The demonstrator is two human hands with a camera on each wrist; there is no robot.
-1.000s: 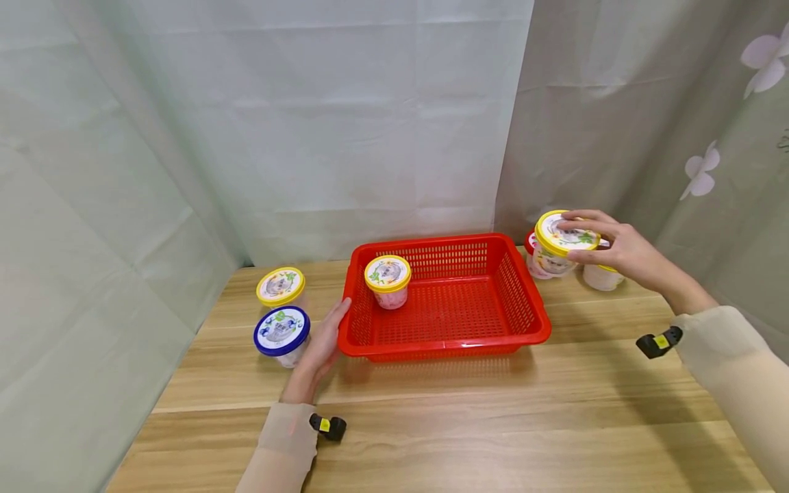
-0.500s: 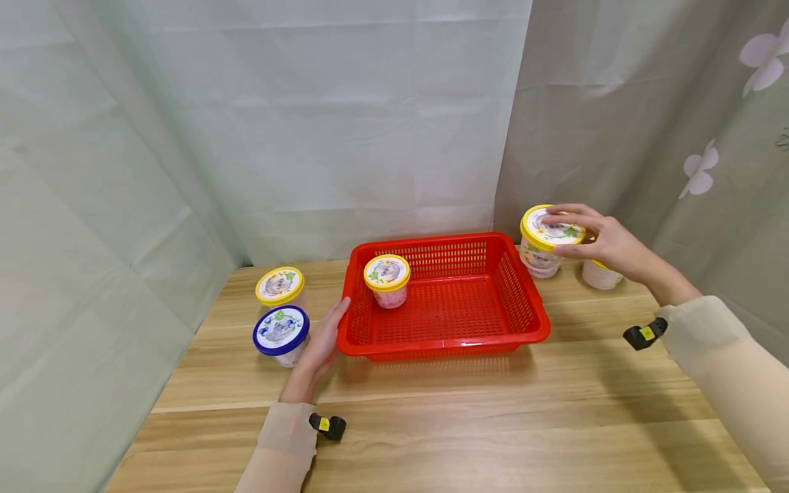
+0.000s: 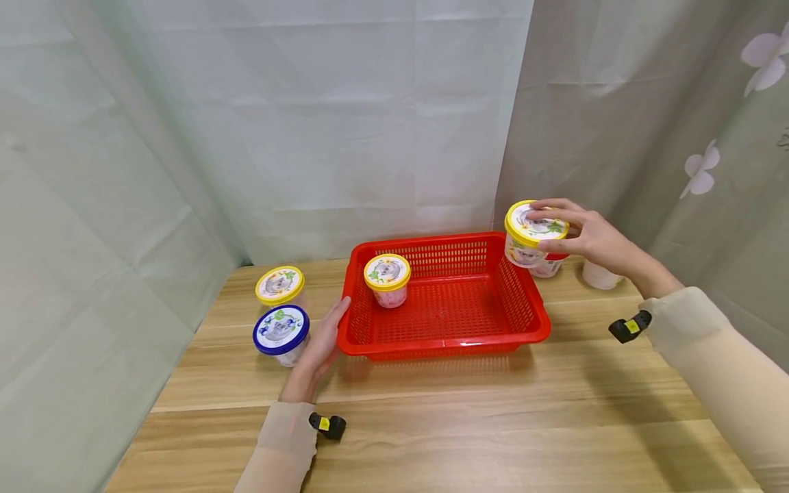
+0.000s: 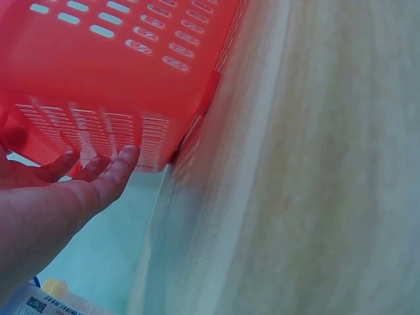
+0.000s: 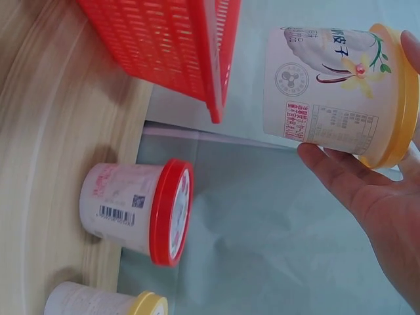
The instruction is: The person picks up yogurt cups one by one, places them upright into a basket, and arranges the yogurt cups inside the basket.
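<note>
My right hand holds a paper tub with a yellow lid from above, fingers and thumb round its lid. This tub, printed with a vanilla flower, is raised over the right rim of the red plastic basket. At the basket's left side my left hand grips the rim, its fingers lying along the slotted outer wall in the left wrist view. Inside the basket, toward the left, stands another yellow-lidded tub.
Right of the basket stand a red-lidded tub, partly hidden in the head view, and a yellow-lidded tub. A blue-lidded tub and a yellow-lidded tub stand left, beside my left hand. Curtains rise behind the wooden table.
My right hand has carried the yellow-lidded tub leftward, from above the tubs on the right to over the basket's right rim. My left hand and the basket have stayed put.
</note>
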